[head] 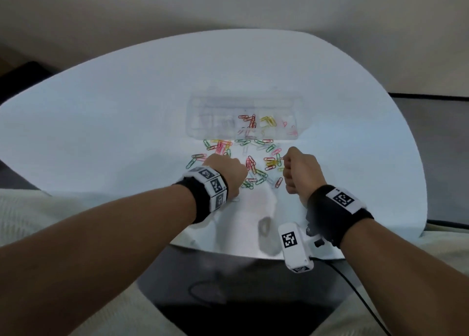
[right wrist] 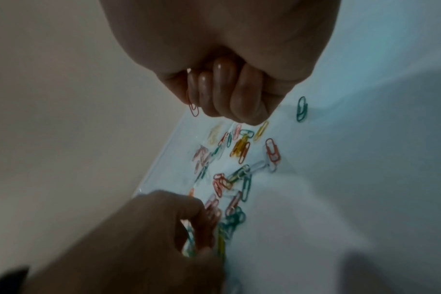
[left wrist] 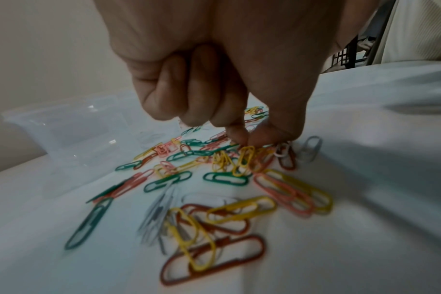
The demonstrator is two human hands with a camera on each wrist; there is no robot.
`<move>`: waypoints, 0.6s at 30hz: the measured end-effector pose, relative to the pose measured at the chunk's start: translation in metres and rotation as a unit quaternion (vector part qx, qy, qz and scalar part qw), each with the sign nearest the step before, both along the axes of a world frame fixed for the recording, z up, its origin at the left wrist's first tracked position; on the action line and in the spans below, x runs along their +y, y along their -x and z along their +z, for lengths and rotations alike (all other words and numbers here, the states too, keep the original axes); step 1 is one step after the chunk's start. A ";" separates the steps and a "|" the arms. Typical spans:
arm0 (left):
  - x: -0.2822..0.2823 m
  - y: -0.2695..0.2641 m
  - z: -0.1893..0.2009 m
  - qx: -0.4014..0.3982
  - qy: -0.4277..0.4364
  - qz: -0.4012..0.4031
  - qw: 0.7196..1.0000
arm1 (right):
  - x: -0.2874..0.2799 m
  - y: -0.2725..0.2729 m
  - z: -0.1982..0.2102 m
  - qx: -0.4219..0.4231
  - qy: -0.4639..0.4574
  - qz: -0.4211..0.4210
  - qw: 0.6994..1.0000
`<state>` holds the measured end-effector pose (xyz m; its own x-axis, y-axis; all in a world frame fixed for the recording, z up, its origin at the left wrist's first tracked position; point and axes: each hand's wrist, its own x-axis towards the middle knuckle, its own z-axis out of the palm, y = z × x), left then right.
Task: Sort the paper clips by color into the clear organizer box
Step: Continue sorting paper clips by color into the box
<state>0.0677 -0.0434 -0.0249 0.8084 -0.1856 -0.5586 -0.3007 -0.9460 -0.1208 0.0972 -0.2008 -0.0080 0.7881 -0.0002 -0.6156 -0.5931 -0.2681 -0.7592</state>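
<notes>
The clear organizer box [head: 243, 118] lies on the white table [head: 101, 122], with red, yellow and pink clips in separate compartments. Loose paper clips [head: 253, 168] of mixed colors are scattered just in front of it. My left hand [head: 228, 168] is down on the pile's near left part. In the left wrist view its thumb and forefinger [left wrist: 249, 139] pinch at a yellow clip [left wrist: 246, 159]. My right hand [head: 297, 168] hovers as a fist right of the pile, with a red clip [right wrist: 193, 108] sticking out of its curled fingers [right wrist: 227, 95].
The organizer's clear wall [left wrist: 71, 129] rises beyond the pile. One green clip [right wrist: 301, 109] lies apart from the rest. The table's front edge [head: 228, 253] is close to my body, with cream fabric [head: 25, 208] on both sides and a dark cable [head: 355, 285] below.
</notes>
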 end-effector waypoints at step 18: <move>0.019 -0.006 0.004 -0.029 0.077 0.057 0.995 | -0.007 0.001 0.010 0.021 -0.133 -0.049 0.990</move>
<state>0.0733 -0.0248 -0.0208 0.8590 -0.1706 -0.4827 -0.1871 -0.9822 0.0142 0.0958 -0.2079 0.0021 0.7655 0.0917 -0.6369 -0.6395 -0.0011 -0.7688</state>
